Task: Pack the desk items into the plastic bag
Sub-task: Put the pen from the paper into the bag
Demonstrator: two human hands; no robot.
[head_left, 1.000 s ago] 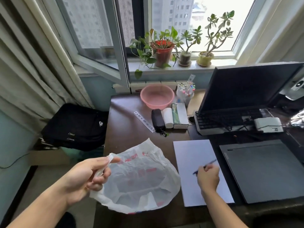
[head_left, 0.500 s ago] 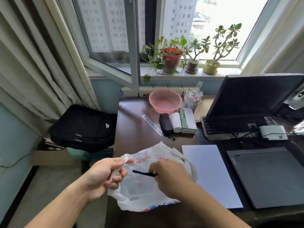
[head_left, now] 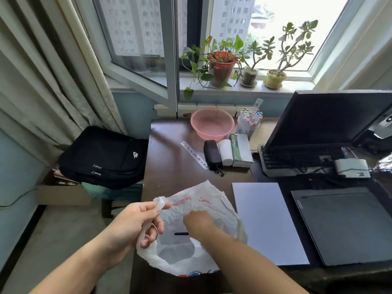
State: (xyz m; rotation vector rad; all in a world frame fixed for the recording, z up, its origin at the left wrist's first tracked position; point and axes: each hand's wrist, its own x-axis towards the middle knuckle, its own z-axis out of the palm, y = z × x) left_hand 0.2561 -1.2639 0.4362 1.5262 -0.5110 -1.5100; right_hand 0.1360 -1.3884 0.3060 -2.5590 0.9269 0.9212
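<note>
Two hands: both are seen at the lower centre of the frame, at the mouth of the plastic bag [head_left: 214,211].
Bag position: the plastic bag is held at the near left edge of the dark desk [head_left: 169,166], partly resting on it.
Bag contents: a dark pen [head_left: 181,233] is seen lying level inside, showing through the film; nothing else can be made out in it.
Left hand [head_left: 135,225]: a twisted handle of the bag is pinched between thumb and fingers, the other fingers curled around the strip.
Right hand [head_left: 198,221]: it is reached into the bag's opening, fingers bent downward just above the pen; whether the pen is gripped cannot be told.
Bag look: thin, translucent white film, heavily creased, with red printing near the top and red and blue marks at the bottom edge.
Pink basin [head_left: 212,123]: round, smooth plastic, placed at the upper centre of the desk; it appears empty.
Marker cup [head_left: 248,122]: clear container just right of the basin, filled with upright markers.
Row below the basin: a clear ruler [head_left: 194,152], a black case [head_left: 212,152], a white roll [head_left: 225,152] and a green-and-white box [head_left: 240,150] are laid side by side.
White sheet [head_left: 267,221]: flat and rectangular, just right of the bag.
</note>
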